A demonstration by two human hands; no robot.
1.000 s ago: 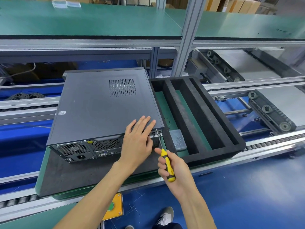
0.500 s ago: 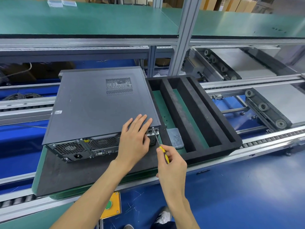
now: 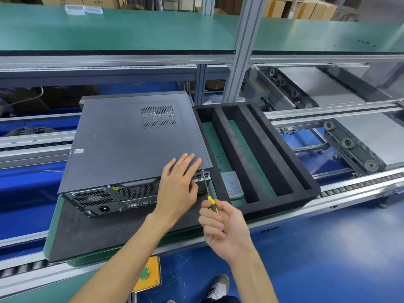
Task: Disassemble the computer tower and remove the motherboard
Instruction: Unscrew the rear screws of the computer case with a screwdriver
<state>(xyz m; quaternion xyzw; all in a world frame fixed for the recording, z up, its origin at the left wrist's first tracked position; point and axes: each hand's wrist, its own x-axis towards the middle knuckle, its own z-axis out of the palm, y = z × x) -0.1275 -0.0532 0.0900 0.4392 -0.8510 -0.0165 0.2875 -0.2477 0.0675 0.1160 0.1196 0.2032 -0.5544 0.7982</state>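
The computer tower [image 3: 135, 147] was laid on its side on a dark mat [image 3: 91, 237], which in turn was carried by a green pallet [image 3: 54, 217] on the conveyor line; its rear panel, with fan grille and power socket, was turned toward the near edge of the mat. The left hand [image 3: 178, 184] was rested flat on the tower's upper panel at its near right corner, the fingers straight and spread, the palm draped over the rear edge. Nothing was clasped by that grip.

The right hand [image 3: 225, 228] was held just off the near right corner of the tower, its fingers curled round the yellow handle of a screwdriver [image 3: 207, 189]. The shaft was angled up and away from the grip, and its tip was set against the top right of the rear panel, just beside the left fingertips.

A black foam tray [image 3: 290, 154] with long compartments was placed touching the tower's right side. A small clear box [image 3: 231, 184] was seen in the near end of its leftmost compartment.
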